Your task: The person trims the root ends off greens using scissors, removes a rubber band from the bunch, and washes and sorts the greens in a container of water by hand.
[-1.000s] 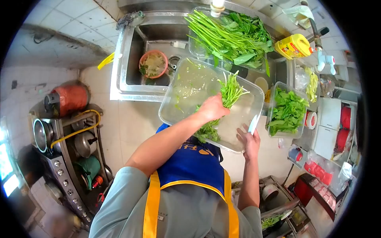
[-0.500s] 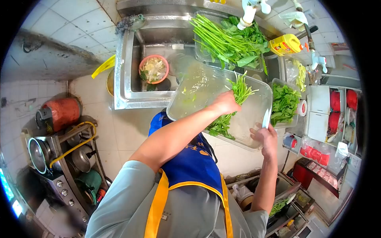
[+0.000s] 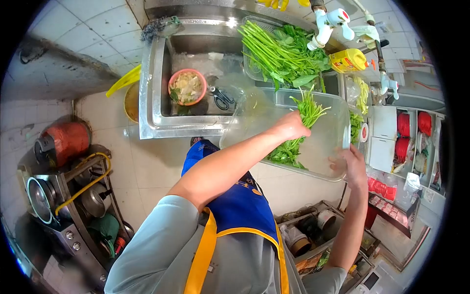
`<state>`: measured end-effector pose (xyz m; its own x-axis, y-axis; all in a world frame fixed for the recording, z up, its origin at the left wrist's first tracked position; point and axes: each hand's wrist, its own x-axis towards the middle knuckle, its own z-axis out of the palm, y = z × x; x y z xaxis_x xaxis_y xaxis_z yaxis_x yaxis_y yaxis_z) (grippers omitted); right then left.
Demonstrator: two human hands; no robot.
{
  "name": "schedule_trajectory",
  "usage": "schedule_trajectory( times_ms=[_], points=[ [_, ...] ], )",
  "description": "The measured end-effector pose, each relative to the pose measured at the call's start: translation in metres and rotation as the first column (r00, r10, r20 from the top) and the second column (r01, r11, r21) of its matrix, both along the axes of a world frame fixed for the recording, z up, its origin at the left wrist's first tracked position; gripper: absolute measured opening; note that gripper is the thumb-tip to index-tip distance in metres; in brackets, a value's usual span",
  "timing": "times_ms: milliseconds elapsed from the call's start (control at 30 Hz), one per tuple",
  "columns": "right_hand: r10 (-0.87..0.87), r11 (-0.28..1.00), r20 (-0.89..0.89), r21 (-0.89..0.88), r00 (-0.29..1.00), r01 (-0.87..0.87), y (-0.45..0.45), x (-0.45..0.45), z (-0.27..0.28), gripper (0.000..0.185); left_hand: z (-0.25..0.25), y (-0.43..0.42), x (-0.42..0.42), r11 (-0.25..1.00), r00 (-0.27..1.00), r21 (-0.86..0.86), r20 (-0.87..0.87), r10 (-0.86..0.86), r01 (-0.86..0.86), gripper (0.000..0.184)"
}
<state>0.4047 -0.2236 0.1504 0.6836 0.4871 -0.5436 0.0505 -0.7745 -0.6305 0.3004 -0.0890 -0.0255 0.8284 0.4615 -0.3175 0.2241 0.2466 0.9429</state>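
Observation:
My left hand (image 3: 292,126) is closed around a bunch of leafy green vegetables (image 3: 312,109), with cut stems pointing up and leaves hanging below the fist inside a clear plastic tub (image 3: 325,161). At the tub's right end my right hand (image 3: 353,165) grips the rim, its fingers partly seen through the wall. The tub overlaps the sink's front right side. Behind it lies a basket (image 3: 248,68) heaped with long-stemmed greens (image 3: 274,51). In the sink (image 3: 196,120) are a pink bowl of pale food scraps (image 3: 187,85) and black-handled scissors (image 3: 221,99).
A yellow bottle (image 3: 348,60) stands beside the tap (image 3: 324,29). More greens (image 3: 356,122) lie right of the tub. A red gas cylinder (image 3: 63,142) and a rack with pans (image 3: 95,201) are at left. Low shelves with containers (image 3: 298,240) are at lower right.
The tub, both hands and the held greens have shifted right in view. The scissors in the sink now show clearly, and the tub hides more of the greens at right.

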Motion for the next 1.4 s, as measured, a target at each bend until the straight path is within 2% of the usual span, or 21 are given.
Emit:
schedule_trajectory(
  times_ms=[100,233,300,400,533,633,733,833,1033,1133,1267,1333,1400],
  points=[
    [0.042,0.999,0.088,-0.036,0.995,-0.039,0.017,-0.007,0.017,0.029,0.005,-0.002,0.002,0.995,0.989,-0.063,0.122,0.081,-0.074,0.046],
    [0.25,0.961,0.231,-0.178,0.94,-0.211,0.042,-0.013,0.043,0.029,0.022,0.002,-0.007,0.976,0.954,-0.189,0.259,0.153,-0.106,0.042],
    [0.368,0.921,0.333,-0.263,0.868,-0.289,0.057,-0.02,0.053,0.03,0.028,0.006,-0.01,0.961,0.947,-0.259,0.274,0.168,-0.095,0.042],
    [0.456,0.882,0.381,-0.312,0.804,-0.353,0.076,-0.029,0.063,0.032,0.034,0.007,-0.013,0.925,0.906,-0.362,0.345,0.246,-0.113,0.043],
    [0.61,0.776,0.427,-0.492,0.667,-0.394,0.105,-0.059,0.079,0.033,0.039,0.007,-0.016,0.876,0.845,-0.454,0.393,0.362,-0.164,0.046],
    [0.663,0.746,0.517,-0.517,0.542,-0.419,0.119,-0.09,0.081,0.031,0.038,0.008,-0.021,0.833,0.776,-0.539,0.47,0.42,-0.124,0.045],
    [0.746,0.665,0.555,-0.586,0.369,-0.462,0.124,-0.1,0.079,0.029,0.039,0.009,-0.027,0.807,0.746,-0.584,0.497,0.443,-0.09,0.043],
    [0.773,0.633,0.54,-0.623,0.333,-0.459,0.127,-0.105,0.08,0.028,0.037,0.008,-0.029,0.798,0.722,-0.593,0.504,0.474,-0.11,0.042],
    [0.731,0.682,0.545,-0.573,0.41,-0.454,0.112,-0.103,0.081,0.03,0.036,0.006,-0.036,0.823,0.768,-0.562,0.488,0.414,-0.086,0.042],
    [0.623,0.782,0.507,-0.423,0.595,-0.458,0.077,-0.076,0.068,0.032,0.029,0.0,-0.037,0.879,0.848,-0.451,0.397,0.352,-0.153,0.042],
    [0.44,0.897,0.301,-0.194,0.846,-0.398,0.014,-0.019,0.018,0.031,0.008,-0.006,-0.039,0.942,0.936,-0.317,0.287,0.205,-0.109,0.044],
    [0.319,0.948,0.108,-0.052,0.942,-0.315,-0.015,0.003,-0.02,0.032,-0.009,-0.011,-0.039,0.949,0.944,-0.286,0.255,0.209,-0.133,0.046],
    [0.167,0.983,-0.045,0.083,0.985,-0.163,-0.041,0.012,-0.06,0.036,-0.017,-0.014,-0.042,0.954,0.956,-0.271,0.221,0.193,-0.13,0.049]
  ],
)
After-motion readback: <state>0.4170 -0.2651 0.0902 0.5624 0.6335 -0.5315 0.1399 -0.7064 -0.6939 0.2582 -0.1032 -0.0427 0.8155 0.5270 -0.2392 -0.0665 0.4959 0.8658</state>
